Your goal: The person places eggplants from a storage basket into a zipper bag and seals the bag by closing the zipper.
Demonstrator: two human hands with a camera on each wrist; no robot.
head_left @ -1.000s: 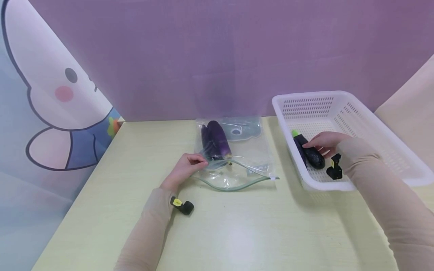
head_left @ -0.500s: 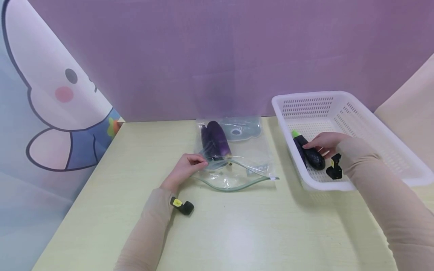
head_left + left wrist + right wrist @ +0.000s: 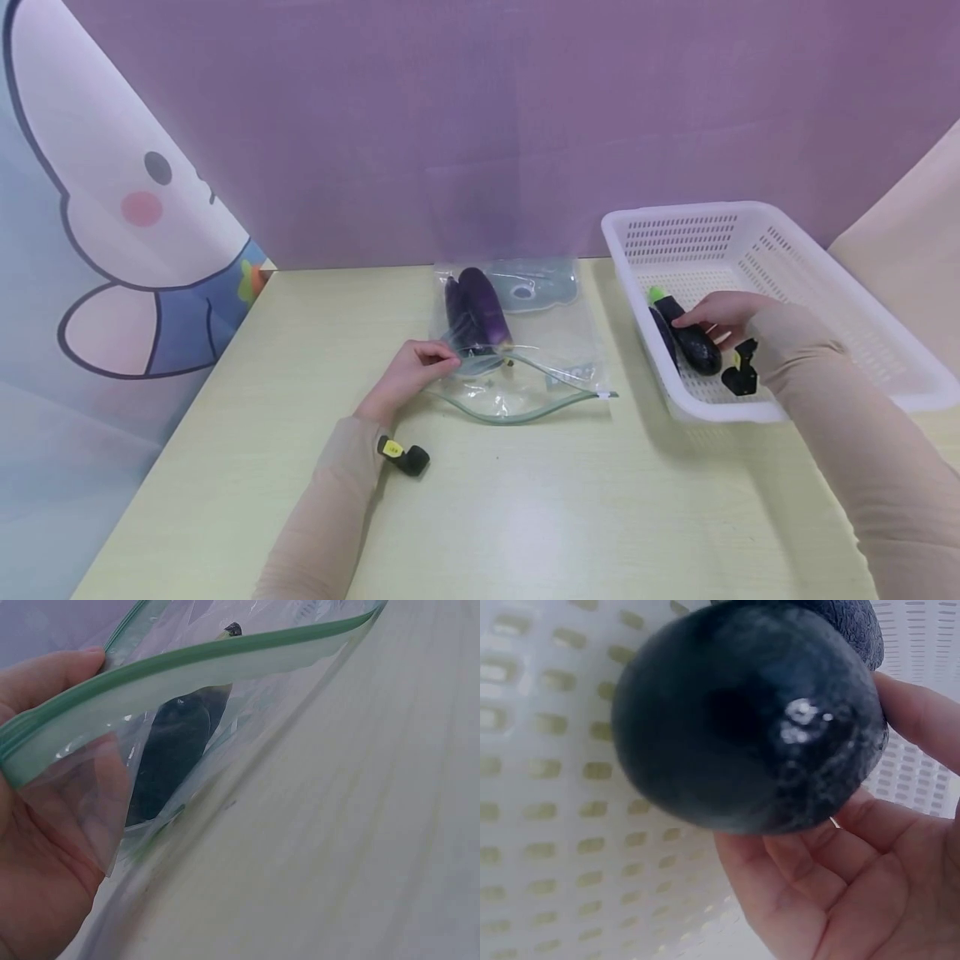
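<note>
My left hand (image 3: 411, 372) pinches the left edge of the mouth of a clear zip bag (image 3: 555, 337), which lies flat with its green-edged mouth spread apart. Inside the bag are two purple eggplants (image 3: 485, 310), side by side. On the right, my right hand (image 3: 722, 315) grips a dark, glossy eggplant (image 3: 700, 350) with a light-green tip, inside the white basket (image 3: 885, 392). Another dark eggplant (image 3: 663, 335) lies against the basket's left wall. In the right wrist view, the thumb and fingers close around the held eggplant (image 3: 735, 727), near its rounded end.
The perforated basket has raised walls and stands on the right of the pale table (image 3: 480, 508). A purple backdrop (image 3: 360, 133) rises behind the table. A cartoon-printed cloth (image 3: 90, 433) hangs on the left.
The eggplant in my right hand has shifted very slightly to the right, away from the one beside it. My left hand and the bag have stayed put.
</note>
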